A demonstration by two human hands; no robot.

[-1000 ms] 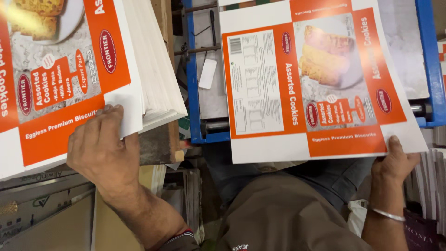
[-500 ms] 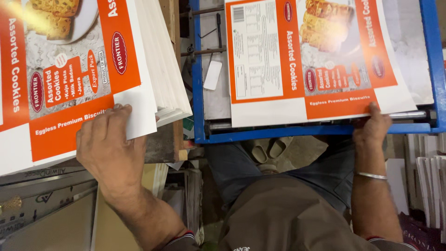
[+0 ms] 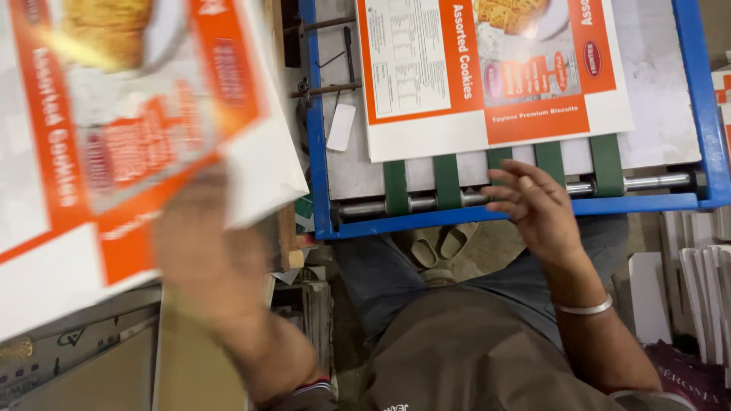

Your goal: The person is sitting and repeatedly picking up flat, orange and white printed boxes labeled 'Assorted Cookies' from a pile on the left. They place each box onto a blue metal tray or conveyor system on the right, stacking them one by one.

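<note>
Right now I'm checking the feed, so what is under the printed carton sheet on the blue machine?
Under the printed carton sheet lie green belts on a grey bed, running over a steel roller. How far the belts run beneath the sheet is hidden.

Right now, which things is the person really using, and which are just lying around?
In use:
left hand, blurred, lifting the top printed carton sheet
right hand, empty, over the green belts
printed sheet lying on the blue-framed feed table

Just lying about:
sandals on the floor
white sheets stacked on edge
small white tag
</note>
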